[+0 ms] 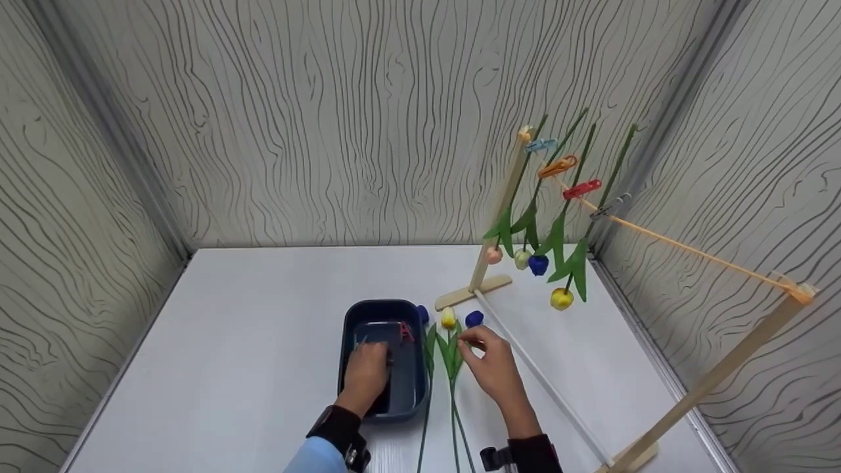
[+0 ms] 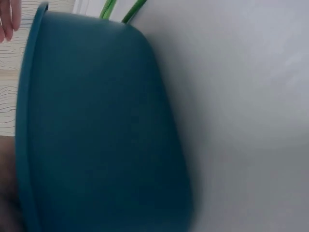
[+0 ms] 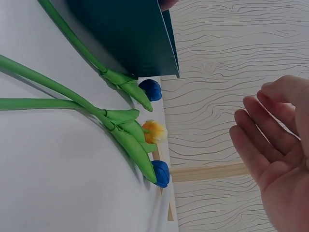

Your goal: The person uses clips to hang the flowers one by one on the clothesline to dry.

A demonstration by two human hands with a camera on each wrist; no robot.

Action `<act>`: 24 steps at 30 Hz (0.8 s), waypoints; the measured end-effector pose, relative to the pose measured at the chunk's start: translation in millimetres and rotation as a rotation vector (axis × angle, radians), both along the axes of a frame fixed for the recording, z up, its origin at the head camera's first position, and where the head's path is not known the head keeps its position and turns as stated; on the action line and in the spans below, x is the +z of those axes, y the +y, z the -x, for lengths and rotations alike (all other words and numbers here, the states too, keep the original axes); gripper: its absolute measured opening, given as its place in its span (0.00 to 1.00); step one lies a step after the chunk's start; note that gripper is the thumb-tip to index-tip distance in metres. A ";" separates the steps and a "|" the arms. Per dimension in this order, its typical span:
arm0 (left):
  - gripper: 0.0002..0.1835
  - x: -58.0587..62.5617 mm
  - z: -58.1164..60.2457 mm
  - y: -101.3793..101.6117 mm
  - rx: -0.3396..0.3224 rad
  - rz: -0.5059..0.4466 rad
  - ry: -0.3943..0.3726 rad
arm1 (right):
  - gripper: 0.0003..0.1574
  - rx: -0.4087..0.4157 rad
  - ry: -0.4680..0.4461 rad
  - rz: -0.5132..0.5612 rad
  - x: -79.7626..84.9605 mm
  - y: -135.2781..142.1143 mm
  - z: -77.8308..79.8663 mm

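My left hand (image 1: 368, 373) reaches into a dark blue plastic tub (image 1: 412, 387). Its fingertips are hidden, so whether it holds anything does not show. Inside the tub a red clothespin (image 1: 406, 332) lies to the right of this hand. My right hand (image 1: 491, 364) hovers over artificial tulips on the table, fingers loosely bent and nothing between them in the right wrist view. Beneath it lie a yellow tulip (image 3: 155, 132) and a blue tulip (image 3: 161, 174). Another blue tulip (image 3: 150, 90) lies along the tub's right side.
At the right stands a wooden frame (image 1: 713, 374) with an orange cord (image 1: 696, 251). Several tulips hang upside down from it by clothespins, among them an orange clothespin (image 1: 557, 167) and a red one. A white rod (image 1: 545, 378) joins the feet. Patterned walls enclose the white table (image 1: 263, 341).
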State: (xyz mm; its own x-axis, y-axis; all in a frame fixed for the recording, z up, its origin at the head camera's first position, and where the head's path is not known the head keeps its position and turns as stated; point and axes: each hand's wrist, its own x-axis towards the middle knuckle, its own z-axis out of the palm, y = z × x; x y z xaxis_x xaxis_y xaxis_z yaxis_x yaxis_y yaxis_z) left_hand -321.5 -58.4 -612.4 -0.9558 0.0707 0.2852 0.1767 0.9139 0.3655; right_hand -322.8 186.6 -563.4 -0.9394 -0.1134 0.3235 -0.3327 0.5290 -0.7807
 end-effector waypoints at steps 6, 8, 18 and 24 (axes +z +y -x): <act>0.12 -0.5 -5.0 0.4 0.053 -0.088 -0.047 | 0.05 -0.026 -0.024 0.036 -1.7 1.6 -1.2; 0.16 -0.8 -7.1 0.3 0.085 -0.096 -0.065 | 0.05 -0.030 -0.034 0.037 -2.1 2.1 -1.3; 0.04 2.5 -11.3 0.9 0.145 -0.199 -0.307 | 0.05 0.009 -0.122 0.045 -5.8 0.8 -5.7; 0.02 1.7 -11.1 -0.6 0.157 -0.301 -0.341 | 0.06 -0.023 -0.157 0.069 -5.0 0.8 -8.3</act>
State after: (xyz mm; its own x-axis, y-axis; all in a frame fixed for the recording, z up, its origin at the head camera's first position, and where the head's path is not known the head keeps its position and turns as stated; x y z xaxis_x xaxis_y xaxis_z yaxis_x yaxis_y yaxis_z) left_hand -310.4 -59.1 -610.7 -0.9909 -0.1195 -0.0612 -0.1312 0.7643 0.6313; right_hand -314.5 187.4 -568.4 -0.9812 -0.0737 0.1786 -0.1919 0.4787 -0.8567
